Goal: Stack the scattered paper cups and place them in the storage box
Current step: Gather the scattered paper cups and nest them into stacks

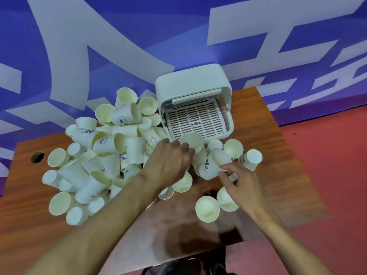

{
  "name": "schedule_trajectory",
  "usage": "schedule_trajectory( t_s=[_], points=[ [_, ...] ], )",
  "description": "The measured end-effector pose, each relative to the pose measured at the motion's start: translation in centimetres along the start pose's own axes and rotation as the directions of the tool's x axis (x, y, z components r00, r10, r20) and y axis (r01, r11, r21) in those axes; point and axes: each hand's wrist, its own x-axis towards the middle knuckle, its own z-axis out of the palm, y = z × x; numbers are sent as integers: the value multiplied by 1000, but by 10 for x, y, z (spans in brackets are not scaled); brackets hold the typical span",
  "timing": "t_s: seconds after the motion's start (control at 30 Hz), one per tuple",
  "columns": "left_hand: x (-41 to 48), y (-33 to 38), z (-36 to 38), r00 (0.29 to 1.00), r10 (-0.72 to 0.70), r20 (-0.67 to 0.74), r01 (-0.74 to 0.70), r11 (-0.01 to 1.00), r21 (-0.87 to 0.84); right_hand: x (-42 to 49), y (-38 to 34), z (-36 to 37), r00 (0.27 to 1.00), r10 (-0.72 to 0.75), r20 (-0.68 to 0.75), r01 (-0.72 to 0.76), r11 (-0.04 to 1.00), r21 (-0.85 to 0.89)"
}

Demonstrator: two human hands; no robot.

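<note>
Right hand (241,182) on tilted paper cup (213,165), just before storage box (190,80).

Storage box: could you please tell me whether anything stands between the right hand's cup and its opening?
Yes: loose paper cups lie along the front of the storage box, where the left hand grips another cup.

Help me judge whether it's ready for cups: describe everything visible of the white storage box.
The storage box is white, plastic-looking, with rounded corners. It stands on the far side of the wooden table, before the blue wall, its opening facing the person. Its lid, with a white bar handle, is raised. Inside lies a slotted white tray, holding nothing. Paper cups crowd its left side; one cup overlaps its front lip.
</note>
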Motion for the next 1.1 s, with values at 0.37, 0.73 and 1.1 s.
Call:
schedule_trajectory(
  t_s=[0.37,0.73,1.1],
  points=[
    [-28,101,12,988,-152,25,153,955,-252,-51,38,-38,992,-124,9,123,973,-196],
    [-66,155,27,973,-158,166,205,925,-320,-81,60,-39,913,-405,53,403,871,-283],
    [-65,171,50,938,-171,302,271,904,-331,-88,87,-22,917,-318,240,380,879,-289]
  ],
)
